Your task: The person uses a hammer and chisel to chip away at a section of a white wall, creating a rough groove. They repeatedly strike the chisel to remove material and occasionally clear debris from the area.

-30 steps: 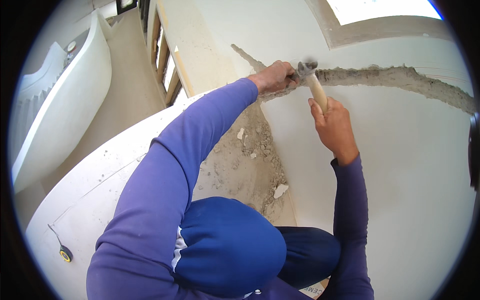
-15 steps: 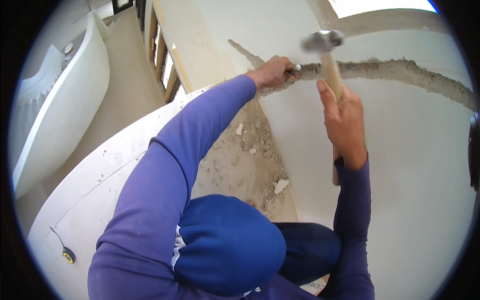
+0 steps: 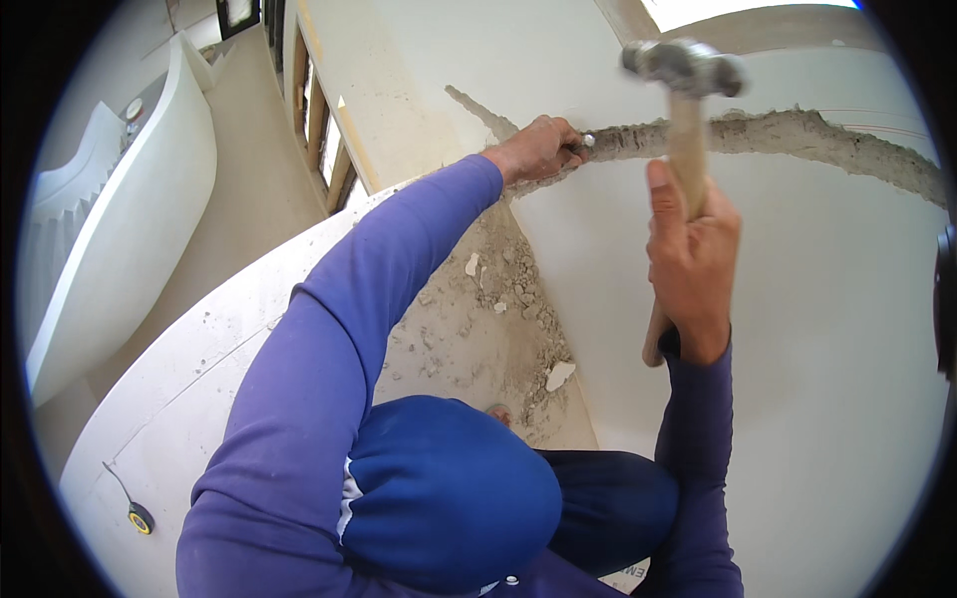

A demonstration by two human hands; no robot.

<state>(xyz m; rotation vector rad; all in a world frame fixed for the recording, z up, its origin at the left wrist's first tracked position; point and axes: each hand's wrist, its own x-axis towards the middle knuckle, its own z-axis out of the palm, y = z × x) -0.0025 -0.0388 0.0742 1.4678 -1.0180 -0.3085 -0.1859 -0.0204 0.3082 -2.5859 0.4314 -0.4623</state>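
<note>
Wood-handled, the hammer (image 3: 688, 140) stands at right in the right hand (image 3: 696, 249), fingers wrapped round it, while farther left the left hand (image 3: 541, 151) pinches a metal tool (image 3: 588, 141) at the groove (image 3: 758, 134).

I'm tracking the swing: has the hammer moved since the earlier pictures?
Yes: the hammer has moved up and right in view. Its head, earlier over the wall groove beside the left hand, now shows above that groove.

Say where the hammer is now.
In the head view, the hammer is upper right of centre, gripped in the right hand, in front of the rough wall groove.
</note>
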